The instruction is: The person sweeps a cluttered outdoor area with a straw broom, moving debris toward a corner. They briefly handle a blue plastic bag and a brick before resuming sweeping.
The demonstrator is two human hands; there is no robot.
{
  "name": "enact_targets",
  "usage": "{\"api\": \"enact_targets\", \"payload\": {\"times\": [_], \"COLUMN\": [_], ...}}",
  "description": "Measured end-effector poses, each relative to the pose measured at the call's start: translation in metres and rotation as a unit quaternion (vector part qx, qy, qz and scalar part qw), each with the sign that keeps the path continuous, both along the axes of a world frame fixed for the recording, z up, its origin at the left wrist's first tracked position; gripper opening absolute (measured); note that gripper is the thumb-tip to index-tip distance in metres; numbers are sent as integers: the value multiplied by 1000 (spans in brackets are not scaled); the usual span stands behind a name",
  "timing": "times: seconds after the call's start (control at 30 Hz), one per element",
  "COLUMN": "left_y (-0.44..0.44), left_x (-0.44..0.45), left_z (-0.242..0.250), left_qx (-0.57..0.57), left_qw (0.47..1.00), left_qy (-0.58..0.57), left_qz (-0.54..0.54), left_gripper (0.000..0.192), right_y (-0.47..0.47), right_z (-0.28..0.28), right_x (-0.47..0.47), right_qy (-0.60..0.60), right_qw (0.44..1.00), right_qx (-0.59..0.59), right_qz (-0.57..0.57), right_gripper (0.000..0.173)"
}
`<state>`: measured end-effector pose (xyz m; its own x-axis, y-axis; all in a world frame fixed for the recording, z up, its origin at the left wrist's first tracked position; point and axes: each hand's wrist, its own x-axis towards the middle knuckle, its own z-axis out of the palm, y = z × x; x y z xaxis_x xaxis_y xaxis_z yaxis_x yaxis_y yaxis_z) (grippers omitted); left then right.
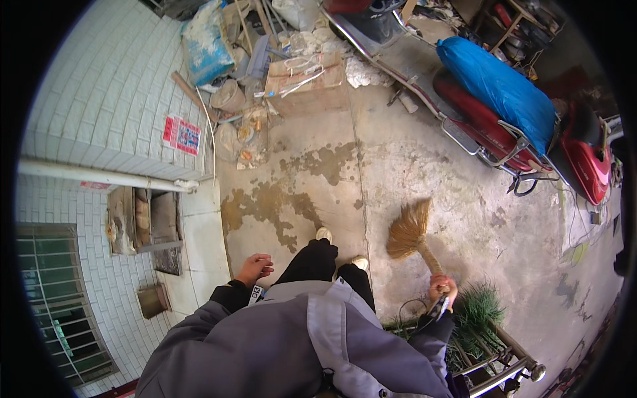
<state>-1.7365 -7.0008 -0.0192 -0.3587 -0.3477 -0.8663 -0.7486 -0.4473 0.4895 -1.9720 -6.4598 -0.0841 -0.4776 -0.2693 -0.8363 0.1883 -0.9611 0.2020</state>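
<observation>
A straw hand broom point(409, 230) is in my right hand point(442, 287), which grips the bound handle near its end. Its fanned bristles point forward over the concrete floor point(398, 169); whether they touch the floor I cannot tell. My left hand point(255, 269) hangs at my left side, empty, with the fingers loosely bent and apart. Wet, dark patches point(268, 206) stain the concrete in front of my feet. One white shoe point(324, 234) is ahead of the other.
A red motorcycle point(517, 144) carrying a blue plastic bag point(497, 89) stands at the right. Ahead are a cardboard box point(308, 97), a bucket point(229, 95) and stacked sacks point(206, 49). A tiled wall point(114, 99) runs along the left. Green plants point(478, 308) and a metal frame point(507, 368) are beside my right arm.
</observation>
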Motion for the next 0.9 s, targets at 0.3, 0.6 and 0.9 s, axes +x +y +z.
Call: {"api": "enact_targets", "payload": {"times": [0.3,0.6,0.9], "left_y": [-36,-77,-112], "left_x": [-72,-187,-237], "left_z": [-17,-16,-32], "left_qx": [-9,-21,-31], "left_qw": [998,1000,999], "left_qy": [-54,10,-24], "left_qz": [-17,-18,-29], "left_gripper": [24,21,19], "right_y": [-180,-283,-183], "right_z": [56,62,-29], "right_x": [-25,-169,-221], "right_qy": [54,-41,98], "right_qw": [926,899,958], "right_qx": [40,-291,-271], "right_qz": [372,325,-3], "right_gripper": [15,28,17]}}
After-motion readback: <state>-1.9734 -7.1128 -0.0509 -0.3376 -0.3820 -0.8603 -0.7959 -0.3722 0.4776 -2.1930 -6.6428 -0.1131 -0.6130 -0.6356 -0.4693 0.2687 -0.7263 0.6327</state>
